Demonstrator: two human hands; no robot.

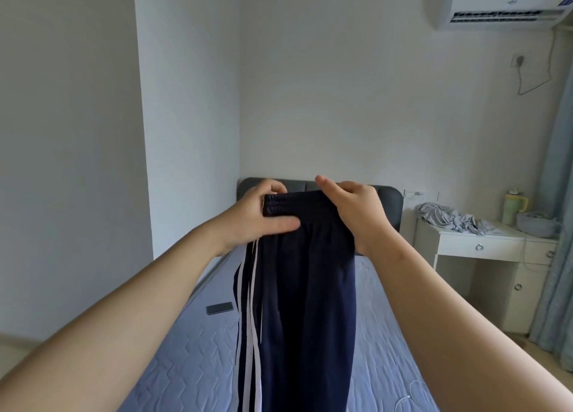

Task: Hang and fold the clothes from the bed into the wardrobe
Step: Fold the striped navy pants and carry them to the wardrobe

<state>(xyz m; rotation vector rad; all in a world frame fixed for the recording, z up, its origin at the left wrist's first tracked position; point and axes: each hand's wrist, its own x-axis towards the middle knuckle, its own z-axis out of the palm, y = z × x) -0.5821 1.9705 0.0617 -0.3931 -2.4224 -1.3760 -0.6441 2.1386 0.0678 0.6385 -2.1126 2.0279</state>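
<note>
Navy white-striped track trousers [297, 287] held up above the blue quilted mattress [186, 349].
Left hand [257, 213] and right hand [356, 213] both pinch the elastic waistband.

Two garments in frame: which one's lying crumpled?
The grey garment on the white desk. The navy trousers hang straight, waistband gripped by the left hand and right hand.

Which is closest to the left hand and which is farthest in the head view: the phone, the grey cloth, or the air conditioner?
1. Phone, on the bed, below the left hand that grips the trousers.
2. Grey cloth, on the desk to the right.
3. Air conditioner, high up at the top right.
</note>
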